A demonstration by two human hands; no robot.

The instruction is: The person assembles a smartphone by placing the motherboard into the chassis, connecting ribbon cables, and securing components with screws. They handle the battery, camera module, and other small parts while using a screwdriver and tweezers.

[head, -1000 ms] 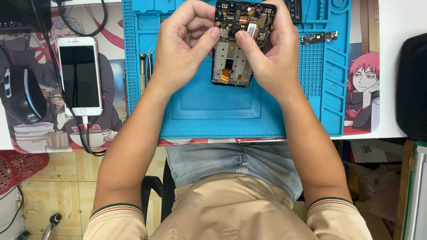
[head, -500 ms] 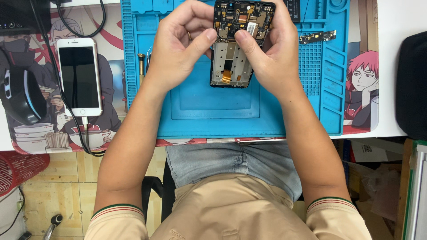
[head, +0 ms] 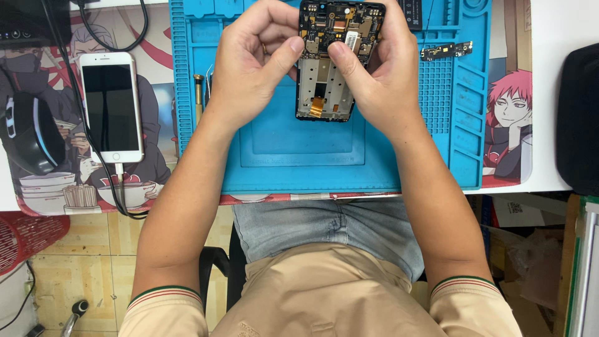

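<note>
An opened smartphone (head: 331,62), back cover off with its circuit board and an orange flex cable exposed, is held above a blue repair mat (head: 299,156). My left hand (head: 253,59) grips its left edge, thumb pressed on the board. My right hand (head: 374,68) holds the right edge, thumb resting on a small metal shield near the top of the board.
A white smartphone (head: 111,106) lies on the left on a printed desk mat, plugged into a cable. A screwdriver (head: 198,93) and tweezers sit at the mat's left edge. A small circuit strip (head: 446,51) lies at upper right. A black object (head: 577,118) stands at far right.
Both hands have kept hold of the opened phone; the thumbs have shifted slightly on the board. Nothing else has moved.
</note>
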